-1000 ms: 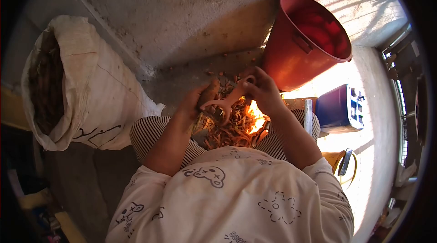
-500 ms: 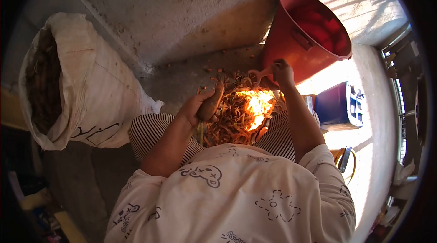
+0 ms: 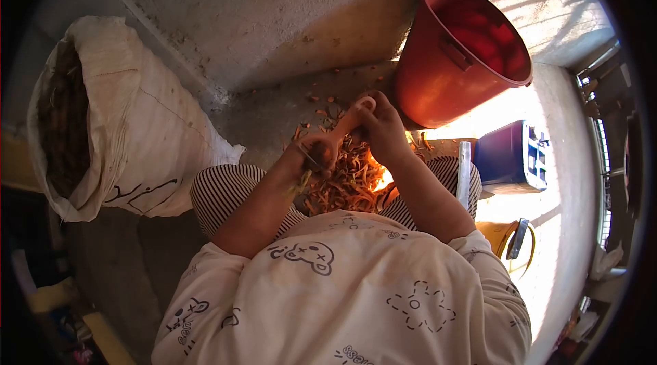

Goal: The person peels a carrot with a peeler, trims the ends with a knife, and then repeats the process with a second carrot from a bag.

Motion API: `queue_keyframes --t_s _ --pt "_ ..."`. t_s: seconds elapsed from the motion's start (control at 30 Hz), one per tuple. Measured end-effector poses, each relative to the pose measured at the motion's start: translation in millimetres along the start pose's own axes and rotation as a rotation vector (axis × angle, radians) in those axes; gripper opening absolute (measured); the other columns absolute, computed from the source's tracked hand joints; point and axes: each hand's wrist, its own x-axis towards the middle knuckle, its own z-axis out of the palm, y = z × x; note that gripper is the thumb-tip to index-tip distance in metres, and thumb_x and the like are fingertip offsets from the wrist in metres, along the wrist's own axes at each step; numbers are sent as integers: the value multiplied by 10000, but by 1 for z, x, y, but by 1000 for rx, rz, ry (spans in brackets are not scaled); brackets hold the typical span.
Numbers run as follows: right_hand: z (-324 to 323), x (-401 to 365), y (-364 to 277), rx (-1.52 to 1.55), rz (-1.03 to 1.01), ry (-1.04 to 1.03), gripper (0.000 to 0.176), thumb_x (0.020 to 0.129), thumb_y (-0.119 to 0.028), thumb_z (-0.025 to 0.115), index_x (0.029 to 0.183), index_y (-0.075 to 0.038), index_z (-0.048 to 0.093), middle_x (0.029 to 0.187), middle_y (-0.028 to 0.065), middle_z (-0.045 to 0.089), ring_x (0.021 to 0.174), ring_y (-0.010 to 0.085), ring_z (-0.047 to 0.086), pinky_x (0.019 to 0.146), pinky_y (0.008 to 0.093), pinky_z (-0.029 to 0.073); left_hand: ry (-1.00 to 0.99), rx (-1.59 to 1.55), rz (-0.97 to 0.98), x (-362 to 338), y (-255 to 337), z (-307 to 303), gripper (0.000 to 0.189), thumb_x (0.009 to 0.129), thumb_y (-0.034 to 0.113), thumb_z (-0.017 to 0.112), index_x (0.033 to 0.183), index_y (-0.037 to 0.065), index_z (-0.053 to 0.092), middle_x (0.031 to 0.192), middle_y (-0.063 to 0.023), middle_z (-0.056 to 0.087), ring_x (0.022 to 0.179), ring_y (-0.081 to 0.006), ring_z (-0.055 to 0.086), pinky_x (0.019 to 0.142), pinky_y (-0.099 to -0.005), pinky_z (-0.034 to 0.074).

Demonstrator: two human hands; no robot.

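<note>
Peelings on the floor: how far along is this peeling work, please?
Done: some peeling, as the heap of peelings between the knees shows. In hand: the left hand holds a root vegetable, and the right hand has the peeler over it. Left: probably much, since dark, long pieces show in the mouth of the white sack. How many are finished, I cannot tell.
</note>
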Motion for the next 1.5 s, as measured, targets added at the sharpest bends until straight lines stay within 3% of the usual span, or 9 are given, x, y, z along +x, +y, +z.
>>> queue_keyframes --t_s 0.37,0.5,0.67,0.9,1.1,1.2,1.3,1.37,1.5 --pt "3 3 10 19 -69 -44 309 760 -56 552 1025 0 402 841 68 497 645 110 536 468 208 451 -11 -230 26 -10 -4 25 238 821 207 412 830 -16 494 665 -103 533 501 -173 551 419 -261 472" --pt "-39 38 50 170 -115 151 263 748 -72 567 966 -14 433 799 74 527 588 130 548 447 226 452 -94 -212 -117 -8 -1 26 268 838 256 400 935 16 470 730 -91 499 575 -157 509 459 -248 461" --pt "-159 73 69 -368 -247 794 269 740 -90 589 917 -24 399 755 101 519 557 160 547 411 270 475 -81 -260 -161 -13 2 11 306 851 306 394 1022 53 416 801 -87 478 600 -140 465 439 -213 418" --pt "-17 -1 16 135 -67 -4 279 789 -71 518 1032 -40 385 807 72 492 562 127 533 434 220 455 -113 -17 -64 -1 -6 1 347 823 314 462 1011 23 436 847 -117 496 658 -164 521 463 -211 447" --pt "-10 7 40 246 27 -50 239 777 -68 531 986 -40 419 810 36 489 559 99 512 450 206 441 -87 -255 -94 7 -16 6 323 770 311 507 845 -3 507 567 -91 523 425 -167 502 397 -263 429" --pt "-26 18 56 224 85 -90 236 777 -74 537 978 -16 428 756 65 489 615 143 551 490 246 487 -484 -233 -176 26 -21 -28 341 822 279 455 1048 26 420 768 -109 527 613 -186 526 452 -253 420" --pt "-93 57 70 -17 -91 264 283 761 -114 570 986 -11 433 811 94 526 657 183 573 499 278 502 -149 -245 -226 -5 -11 5 335 839 293 419 1056 38 404 780 -99 507 619 -168 500 455 -244 418" --pt "-152 73 81 -775 -225 557 249 747 -87 579 919 2 424 787 105 505 633 185 572 488 282 513 -173 -276 -217 -13 -5 7 321 842 297 411 1042 46 406 787 -97 496 620 -161 488 455 -237 415" --pt "-135 54 41 144 -37 569 204 738 -81 583 887 -45 449 730 94 483 561 167 537 374 278 431 -190 -334 -174 -8 6 -7 322 840 317 412 1024 54 403 800 -95 477 641 -151 479 460 -228 416"
